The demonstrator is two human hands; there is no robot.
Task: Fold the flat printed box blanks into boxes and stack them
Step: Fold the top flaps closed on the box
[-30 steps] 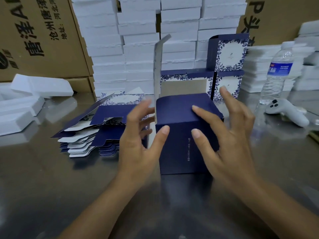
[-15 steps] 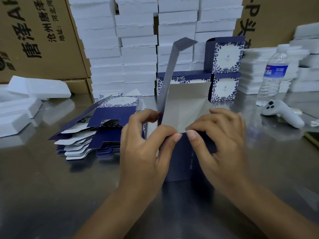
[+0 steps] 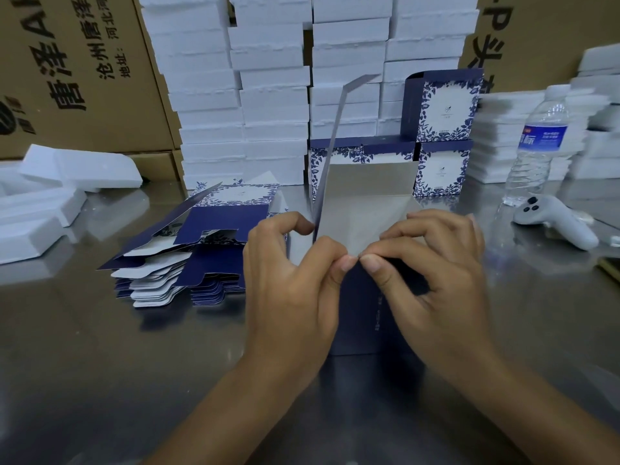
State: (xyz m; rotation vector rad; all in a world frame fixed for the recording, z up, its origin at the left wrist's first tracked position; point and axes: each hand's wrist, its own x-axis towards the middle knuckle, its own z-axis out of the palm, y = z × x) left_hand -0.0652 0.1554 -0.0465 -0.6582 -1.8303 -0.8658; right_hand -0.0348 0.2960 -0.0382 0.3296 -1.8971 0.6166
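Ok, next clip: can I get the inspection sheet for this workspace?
Surface: shiny metal table, reflective.
Job's things: half-folded box upright at centre, lid flap raised; pile of flat blanks left of it; finished boxes stacked behind.
Clutter: water bottle and white controller at right; loose foam pieces at left.
Hands: left hand and right hand both pinch the half-folded box's near top edge.
Cables: nothing seen.
Surroundings: stacks of white foam trays, cardboard cartons.

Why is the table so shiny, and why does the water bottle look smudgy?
Head view: the metal table reflects the stack of box blanks and room light, hence the sheen; the water bottle near the right edge is blurred, probably camera motion.
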